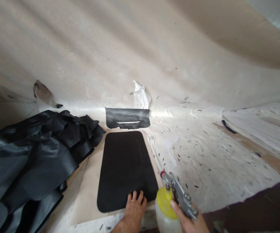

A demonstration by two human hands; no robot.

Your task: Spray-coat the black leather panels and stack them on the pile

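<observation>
A flat black panel (125, 168) with rounded corners lies in front of me on a beige sheet (84, 204). Fingers slightly bent and apart, my left hand (135, 212) rests on the panel's near edge and grips nothing that I can see. My right hand (191, 221) is closed around a silver spray gun (180, 192). Below the gun hangs a cup with a yellow lid (164, 202) and a pale, translucent body. The gun's red-ringed nozzle end points away from me, just right of the panel.
Black sheet pieces (45, 152) are heaped at the left. Beyond the panel, a smaller slit black piece (127, 118) lies against the draped backdrop (93, 58), with a crumpled white scrap (141, 95) behind it. Dark flecks litter the pale ground cover (198, 152) at right.
</observation>
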